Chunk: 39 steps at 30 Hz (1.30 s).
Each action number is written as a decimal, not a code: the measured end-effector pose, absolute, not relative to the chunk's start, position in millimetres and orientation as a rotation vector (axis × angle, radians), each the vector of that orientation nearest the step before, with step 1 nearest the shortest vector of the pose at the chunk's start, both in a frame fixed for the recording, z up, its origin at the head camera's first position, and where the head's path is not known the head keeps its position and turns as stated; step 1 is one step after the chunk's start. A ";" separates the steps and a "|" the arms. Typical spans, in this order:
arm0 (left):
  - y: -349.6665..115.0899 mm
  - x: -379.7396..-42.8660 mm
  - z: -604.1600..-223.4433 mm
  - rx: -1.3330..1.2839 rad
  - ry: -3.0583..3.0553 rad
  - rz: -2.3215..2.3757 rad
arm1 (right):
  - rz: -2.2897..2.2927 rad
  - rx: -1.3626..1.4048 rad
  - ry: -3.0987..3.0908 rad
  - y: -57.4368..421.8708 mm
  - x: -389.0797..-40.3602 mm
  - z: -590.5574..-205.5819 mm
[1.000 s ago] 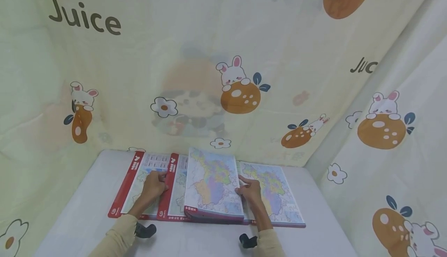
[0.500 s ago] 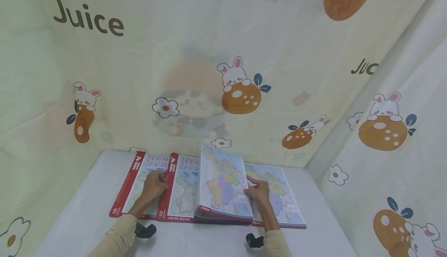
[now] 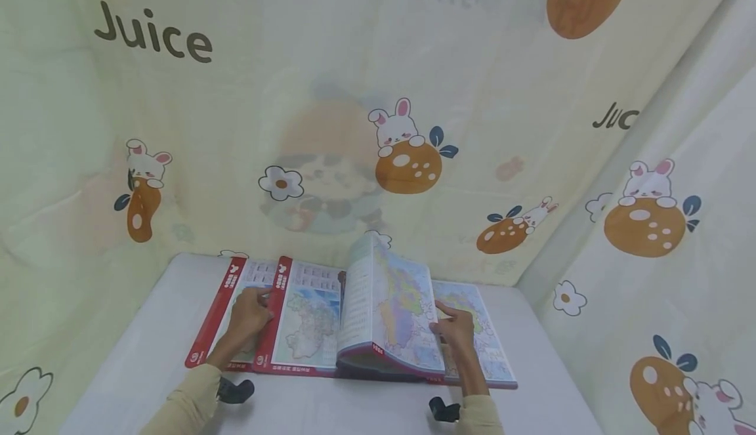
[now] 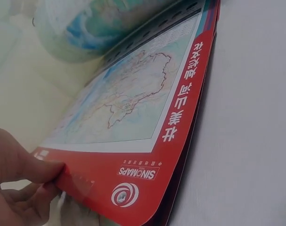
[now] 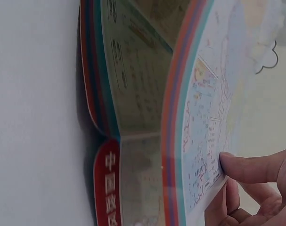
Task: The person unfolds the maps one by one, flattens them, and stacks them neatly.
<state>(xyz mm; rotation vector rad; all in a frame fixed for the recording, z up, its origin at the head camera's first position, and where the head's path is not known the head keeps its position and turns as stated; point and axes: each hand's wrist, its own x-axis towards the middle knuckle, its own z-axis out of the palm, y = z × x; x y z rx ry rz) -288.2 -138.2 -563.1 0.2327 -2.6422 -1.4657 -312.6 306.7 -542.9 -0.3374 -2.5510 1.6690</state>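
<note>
A folding map [image 3: 310, 327] with a red border lies on the table, its left panel flat and its right flap [image 3: 407, 313] raised, bulging upward near the fold. My left hand [image 3: 251, 313] pinches the red left edge between thumb and fingers; the left wrist view shows the thumb on the red strip [image 4: 100, 183] near the SINOMAPS print. At the other side, my right hand [image 3: 457, 327] pinches the flap's free edge, thumb on the printed face [image 5: 204, 155]. A second red-edged map [image 3: 207, 320] lies underneath, showing at left and right.
The white table [image 3: 331, 402] carries both maps near its back edge. A pale curtain [image 3: 236, 107] printed with rabbits and oranges hangs behind and at both sides. A black wrist mount [image 3: 236, 390] is on each forearm.
My right hand has moved right with the flap, which now stands higher and shows its other side. My left hand has shifted slightly left, drawing the red edge along.
</note>
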 end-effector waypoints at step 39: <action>-203.7 -281.9 -567.2 0.343 -2.592 -1.373 | 1.207 -0.581 -2.638 348.0 -313.7 -546.9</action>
